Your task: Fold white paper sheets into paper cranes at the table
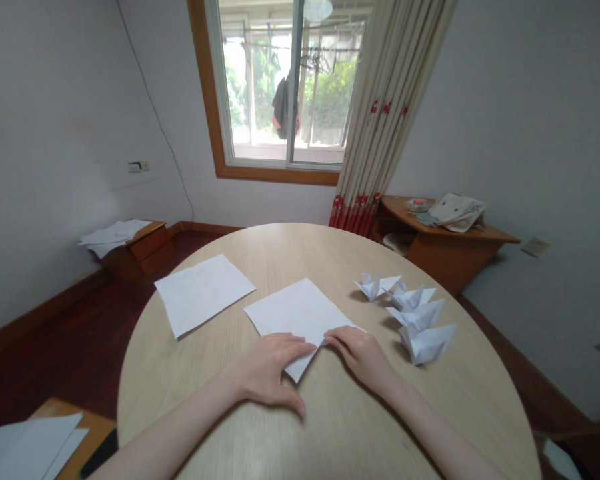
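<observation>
A white sheet of paper (295, 313) lies on the round wooden table (330, 427) in front of me, turned like a diamond. My left hand (267, 370) lies flat on its near corner, fingers stretched out and pressing the paper down. My right hand (363, 353) rests at the sheet's right near edge, fingertips curled down onto the paper. The two hands almost meet at the near corner. A second white sheet (203, 293) lies flat to the left, untouched.
Several folded white paper figures (415, 320) stand in a row on the table's right side. A low wooden stand with papers (117, 235) is at the left wall. A corner desk with a bag (455, 213) stands right of the curtain (380, 133). More paper (25, 450) lies bottom left.
</observation>
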The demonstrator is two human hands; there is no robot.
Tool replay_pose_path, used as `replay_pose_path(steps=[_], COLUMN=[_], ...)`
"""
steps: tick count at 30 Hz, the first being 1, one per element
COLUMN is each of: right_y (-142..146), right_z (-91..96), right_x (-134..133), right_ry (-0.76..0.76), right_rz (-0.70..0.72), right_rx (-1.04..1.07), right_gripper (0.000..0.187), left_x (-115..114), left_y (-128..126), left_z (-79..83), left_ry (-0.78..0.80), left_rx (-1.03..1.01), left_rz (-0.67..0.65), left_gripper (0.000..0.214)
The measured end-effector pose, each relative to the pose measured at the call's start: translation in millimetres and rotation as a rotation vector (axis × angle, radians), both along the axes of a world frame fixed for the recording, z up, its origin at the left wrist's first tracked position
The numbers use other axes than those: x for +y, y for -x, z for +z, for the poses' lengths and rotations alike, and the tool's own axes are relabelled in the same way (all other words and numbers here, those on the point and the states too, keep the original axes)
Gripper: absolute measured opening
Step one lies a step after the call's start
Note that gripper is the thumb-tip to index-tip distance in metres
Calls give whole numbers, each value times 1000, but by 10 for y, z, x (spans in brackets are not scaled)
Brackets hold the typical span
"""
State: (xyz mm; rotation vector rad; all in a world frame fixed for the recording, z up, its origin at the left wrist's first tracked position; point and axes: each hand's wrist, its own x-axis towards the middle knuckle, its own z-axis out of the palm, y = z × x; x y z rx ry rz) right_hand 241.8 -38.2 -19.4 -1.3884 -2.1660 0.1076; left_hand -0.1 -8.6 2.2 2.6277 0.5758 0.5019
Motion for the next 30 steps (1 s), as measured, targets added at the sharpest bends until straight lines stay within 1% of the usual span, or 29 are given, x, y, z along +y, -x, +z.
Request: replay_pose_path(steps=[2,5,7,10,13,16,19,22,24,26,28,30], right_y=[10,29,52,104,154,171,161,153,157,165,175,183], right_z=[9,33,53,82,97,79,47,36,43,57,68,72], right_x=[-3,-16,-31,-55,-67,-61,-49,-50,-58,-67,-74,-78], right_ry=[34,55,60,71,92,109,114,132,151,170,190,204], right_rz=[-12,-16,-20,-28,-35,-62,-88,-93,-83,-70,-60,-50], right_rx=[11,11,8,31,57,21,-23,-21,-7,11,22,22], right_gripper=[24,24,24,21,18,17,19,18,16,16,16,16], left_x=[-9,-17,-19,-19,-12,8,27,32,27,20,13,12], left_y=[-7,-15,-12,-2,3,-1,-5,-5,-6,-8,-11,-16], left_z=[11,28,28,4,-40,-86,-108,-100,-89,-81,-77,-74], left_ry=[-25,-60,-93,-124,-122,-121,-81,-37,-44,-74,-131,-225], left_rx=[-13,-55,-106,-174,-221,-262,-281,-307,-338,-368,-389,-395], left_rz=[32,60,78,146,233,343,446,507,521,508,483,456], left_gripper=[75,48,38,38,40,36,28,23,24,26,27,27])
